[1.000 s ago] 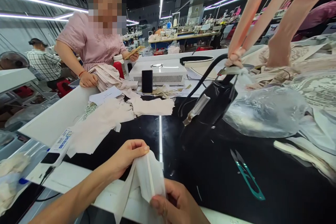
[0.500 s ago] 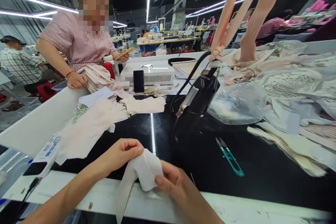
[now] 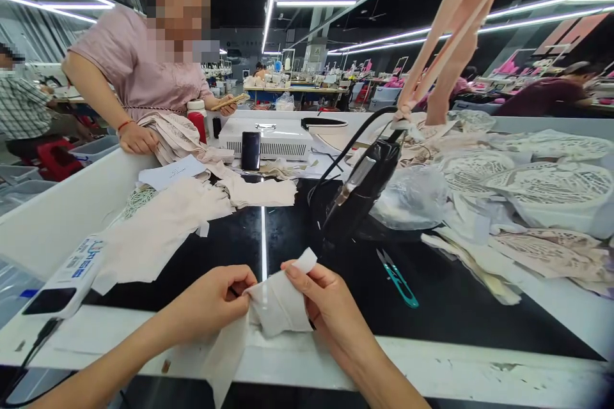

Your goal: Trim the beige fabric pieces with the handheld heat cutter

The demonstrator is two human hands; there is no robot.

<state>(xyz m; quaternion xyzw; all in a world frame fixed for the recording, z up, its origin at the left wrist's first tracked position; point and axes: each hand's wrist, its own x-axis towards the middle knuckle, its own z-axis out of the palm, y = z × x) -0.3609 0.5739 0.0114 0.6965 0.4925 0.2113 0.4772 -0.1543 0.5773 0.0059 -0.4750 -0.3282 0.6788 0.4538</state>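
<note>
A pale cream piece of fabric (image 3: 281, 307) is stretched between my two hands above the table's front edge. My left hand (image 3: 225, 297) pinches its left side, and a long strip of the fabric hangs down below. My right hand (image 3: 323, 294) grips the upper right corner between thumb and fingers, with a small white end sticking up past the thumb. To the right lie teal thread snips (image 3: 398, 278) on the black tabletop. A stack of cream fabric pieces (image 3: 163, 236) spreads out to the left.
A black handheld device (image 3: 362, 185) with a cable hangs from pink fabric strips (image 3: 451, 38). Lace pieces (image 3: 551, 185) and a clear plastic bag (image 3: 412, 195) lie right. A phone (image 3: 251, 151) leans against a white box (image 3: 283, 137). A co-worker (image 3: 158, 70) stands at the far left.
My right hand has moved up from the fabric's lower right side to its upper corner. The left hand has shifted slightly down, and the fabric is pulled wider. The view has turned slightly right.
</note>
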